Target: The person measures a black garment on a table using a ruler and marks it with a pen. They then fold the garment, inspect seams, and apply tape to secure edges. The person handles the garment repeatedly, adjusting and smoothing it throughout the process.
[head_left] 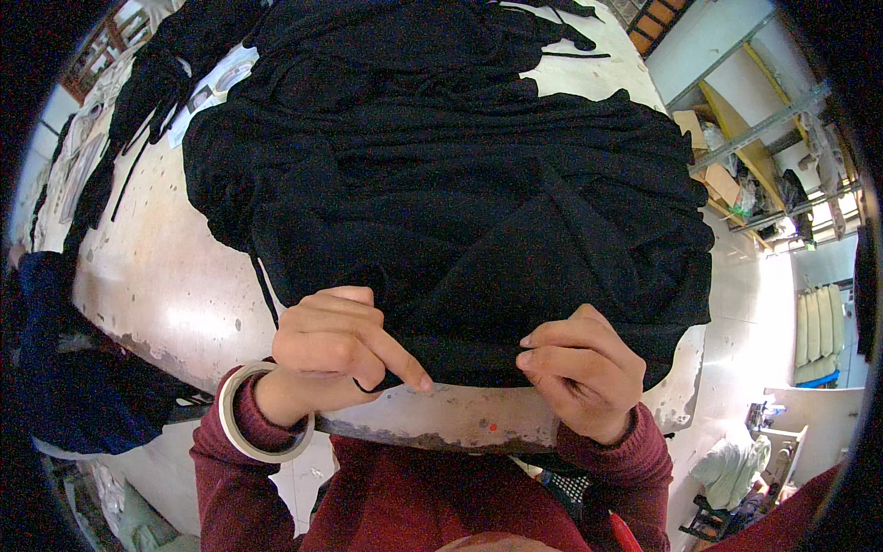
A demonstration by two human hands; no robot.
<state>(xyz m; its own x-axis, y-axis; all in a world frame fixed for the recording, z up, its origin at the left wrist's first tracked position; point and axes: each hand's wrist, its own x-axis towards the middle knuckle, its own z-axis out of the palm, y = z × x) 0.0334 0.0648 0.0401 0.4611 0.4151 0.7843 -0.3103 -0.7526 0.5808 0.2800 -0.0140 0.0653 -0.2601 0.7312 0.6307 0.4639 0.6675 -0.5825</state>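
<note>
A heap of black knit cloth (497, 230), with folds and a thin cord at its left side, spreads over the table in front of me. At its near left edge, my left hand (336, 340) has its fingers curled on the cloth, with the index finger stretched toward the table edge. My right hand (589, 373) is closed at the near right edge, its fingertips pinching the cloth's border. Both thumbs are mostly hidden. A cream tape roll (230, 419) hangs round my left wrist like a bracelet.
The pale worn table (175, 294) has a chipped near edge just before my body. More dark garments (166, 64) and a printed sheet (207, 97) lie at the far left. A person in dark blue (92, 396) is at the left. Shelving (750, 156) stands at the right.
</note>
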